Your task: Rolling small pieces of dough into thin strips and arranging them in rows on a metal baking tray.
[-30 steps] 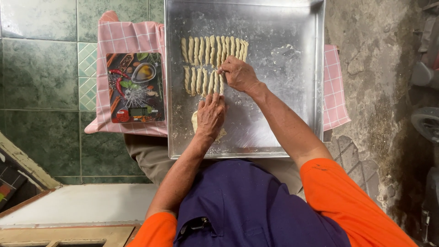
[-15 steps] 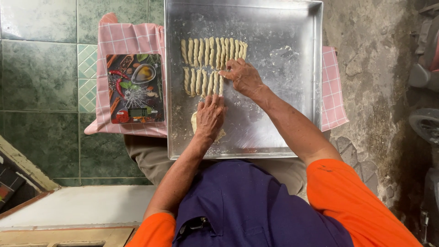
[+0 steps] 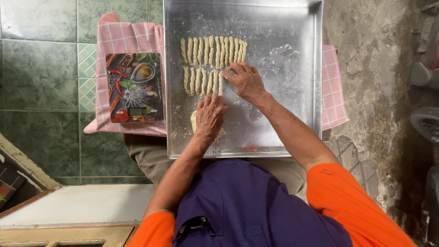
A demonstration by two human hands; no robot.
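Note:
A large metal baking tray point(image 3: 292, 114) rests on my lap. Two rows of twisted dough sticks point(image 3: 213, 49) lie in its far left part. My left hand point(image 3: 209, 116) lies palm down on a pale lump of dough point(image 3: 194, 121) near the tray's front, covering most of it. My right hand point(image 3: 247, 81) rests flat on the tray just right of the lower row of dough sticks point(image 3: 202, 81), fingertips touching the last stick in that row. Whether a piece lies under the right hand is hidden.
A pink checked cloth point(image 3: 128, 39) lies under the tray. A kitchen scale point(image 3: 134, 88) with a picture of spices sits on it to the left. Green tiles point(image 3: 36, 77) cover the floor at left; rough concrete point(image 3: 370, 68) is at right.
Both hands have stayed in nearly the same spots on the tray; the right hand shifted slightly at the end of the lower row. The view has drifted a little.

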